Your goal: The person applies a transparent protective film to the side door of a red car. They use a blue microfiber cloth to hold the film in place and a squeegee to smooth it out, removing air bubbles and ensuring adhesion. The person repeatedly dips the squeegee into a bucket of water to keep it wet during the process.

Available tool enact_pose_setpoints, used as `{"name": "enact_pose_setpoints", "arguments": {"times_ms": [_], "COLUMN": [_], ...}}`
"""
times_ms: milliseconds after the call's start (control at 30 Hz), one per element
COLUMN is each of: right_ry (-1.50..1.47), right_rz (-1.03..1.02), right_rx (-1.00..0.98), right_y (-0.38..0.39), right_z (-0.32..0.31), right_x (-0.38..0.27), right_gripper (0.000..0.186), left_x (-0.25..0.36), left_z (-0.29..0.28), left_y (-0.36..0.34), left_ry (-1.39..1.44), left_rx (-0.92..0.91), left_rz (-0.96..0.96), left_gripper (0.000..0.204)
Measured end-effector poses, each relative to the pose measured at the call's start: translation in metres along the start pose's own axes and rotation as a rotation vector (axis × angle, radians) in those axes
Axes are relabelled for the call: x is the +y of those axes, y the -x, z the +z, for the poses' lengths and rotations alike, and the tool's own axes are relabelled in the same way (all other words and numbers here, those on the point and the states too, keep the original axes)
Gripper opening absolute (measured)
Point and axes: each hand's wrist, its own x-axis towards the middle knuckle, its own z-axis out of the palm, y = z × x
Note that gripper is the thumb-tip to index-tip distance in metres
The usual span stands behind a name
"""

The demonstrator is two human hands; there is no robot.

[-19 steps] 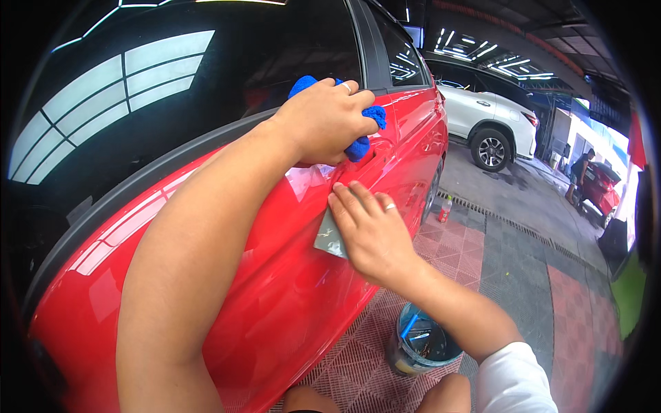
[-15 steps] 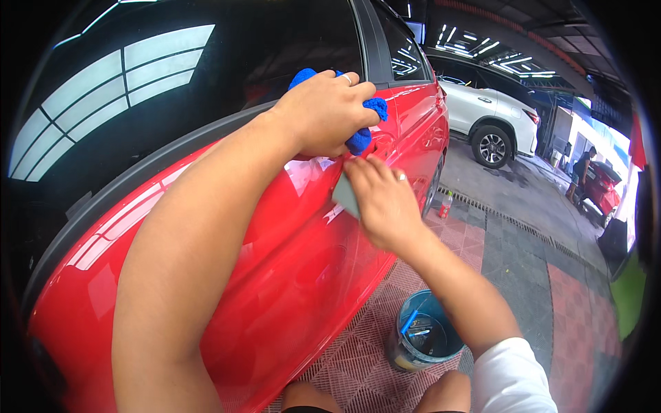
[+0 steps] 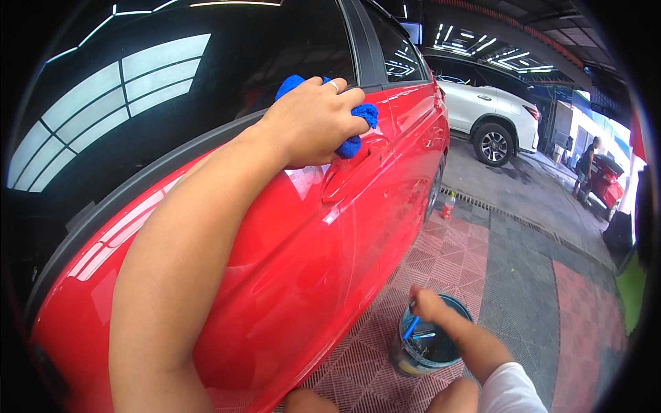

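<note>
My left hand (image 3: 313,122) is closed around a crumpled blue cloth (image 3: 349,147). It presses the cloth to the red car door (image 3: 275,275), just below the dark side window and beside the door handle (image 3: 351,168). Down to the right, my right hand (image 3: 428,304) is over the rim of a dark blue bucket (image 3: 412,363). Its fingers are curled; a small dark bit shows at them, too small to name. Under the hand, a blue-handled tool (image 3: 411,327) leans inside the bucket. The grey-green pad is out of sight.
A bottle with a red label (image 3: 449,206) stands on the tiled floor beside a drain grate (image 3: 475,198). Farther off is a white car (image 3: 475,107). A person (image 3: 586,165) stands by another red car (image 3: 607,182). My knees are at the lower edge.
My right hand has left the door, where it held a grey-green pad, and moved down right to the bucket. My left hand and the cloth have shifted slightly left.
</note>
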Motion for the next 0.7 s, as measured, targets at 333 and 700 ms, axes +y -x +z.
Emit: {"name": "enact_pose_setpoints", "arguments": {"times_ms": [333,700], "right_ry": [-0.342,-1.572], "right_rz": [0.314,0.057], "right_rx": [-0.292,0.240], "right_y": [0.051,-0.030], "right_z": [0.131,-0.105], "right_x": [-0.091,-0.163], "right_gripper": [0.019,0.044], "left_x": [-0.002,0.002], "left_z": [-0.002,0.001], "left_y": [0.001,0.000], "left_ry": [-0.028,-0.019], "left_rx": [-0.043,0.005], "left_rz": [0.004,0.001], "left_gripper": [0.033,0.024]}}
